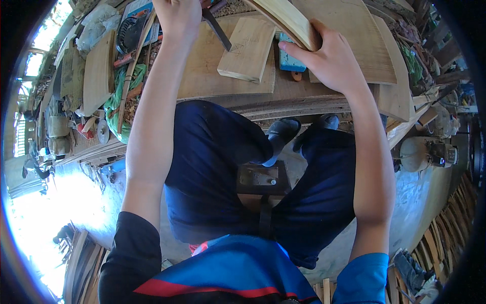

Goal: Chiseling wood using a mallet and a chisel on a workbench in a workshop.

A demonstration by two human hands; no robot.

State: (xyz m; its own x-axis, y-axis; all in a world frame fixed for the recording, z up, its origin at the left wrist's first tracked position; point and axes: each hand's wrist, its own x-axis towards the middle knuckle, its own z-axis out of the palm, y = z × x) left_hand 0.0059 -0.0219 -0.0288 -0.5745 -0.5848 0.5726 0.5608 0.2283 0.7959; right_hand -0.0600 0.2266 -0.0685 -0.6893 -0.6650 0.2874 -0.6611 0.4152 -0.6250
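Note:
My right hand grips the end of a curved strip of pale wood at the upper middle; the strip's far end runs out past the top edge. My left hand is at the top edge, its fingers cut off from view, so what it holds cannot be seen. Beside it a dark flat metal bar slants down to a rectangular wooden block lying on a wide board. Under my right hand's thumb lies a light blue boxy thing with an orange tab.
More flat boards lie on the bench at right. Green plastic bag, a dark round tool and upright boards crowd the left. A machine stands at far right. My knees are close to the bench's front edge.

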